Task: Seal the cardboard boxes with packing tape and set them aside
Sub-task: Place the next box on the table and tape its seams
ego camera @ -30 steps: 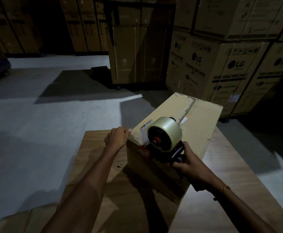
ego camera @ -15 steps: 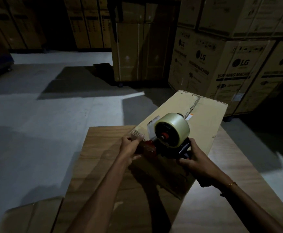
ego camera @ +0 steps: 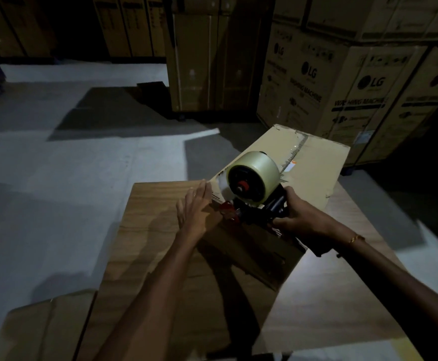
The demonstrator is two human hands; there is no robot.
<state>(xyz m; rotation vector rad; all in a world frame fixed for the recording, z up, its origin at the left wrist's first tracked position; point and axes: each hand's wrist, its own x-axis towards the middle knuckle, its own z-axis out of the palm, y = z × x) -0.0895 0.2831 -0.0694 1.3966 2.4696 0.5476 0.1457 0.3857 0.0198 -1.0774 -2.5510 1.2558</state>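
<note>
Right grip point(ego camera: 300, 217) curls around the tape dispenser point(ego camera: 255, 194); left grip point(ego camera: 194, 209) lies flat-fingered against the cardboard box point(ego camera: 314, 165).

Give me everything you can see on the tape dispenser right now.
The tape dispenser is a hand-held tape gun with a dark frame, red parts at its front end and a red hub. It carries a fat roll of pale, translucent packing tape. It sits at the near top edge of the cardboard box, roll uppermost. The right hand grips its handle; the left hand lies flat beside it on the box.
</note>
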